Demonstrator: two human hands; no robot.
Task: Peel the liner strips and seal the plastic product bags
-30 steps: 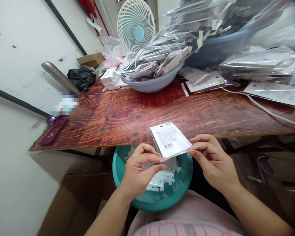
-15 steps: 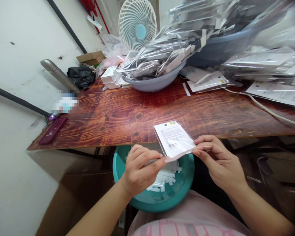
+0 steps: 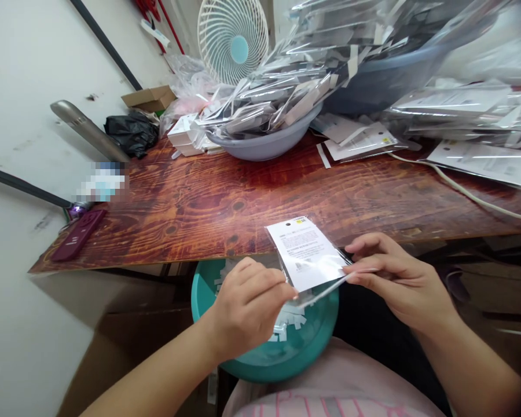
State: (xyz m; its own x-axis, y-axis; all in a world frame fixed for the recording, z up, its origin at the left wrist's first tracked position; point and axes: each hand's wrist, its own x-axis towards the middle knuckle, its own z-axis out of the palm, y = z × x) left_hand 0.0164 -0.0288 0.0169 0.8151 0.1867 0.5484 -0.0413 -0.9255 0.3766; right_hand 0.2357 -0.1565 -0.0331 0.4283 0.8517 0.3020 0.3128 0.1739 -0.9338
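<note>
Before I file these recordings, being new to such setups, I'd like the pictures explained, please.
There is no machine here, just a person's bare left hand and right hand. Every picture comes from one camera on the person's head, looking forward and down. The fingers of both hold a clear-wrapped printed white card by its near end. Below, a green basin contains white pieces. On the wooden table are a flat maroon object at the left, a pale bowl heaped with clear packets towards the back, and more wrapped cards at the right.
</note>
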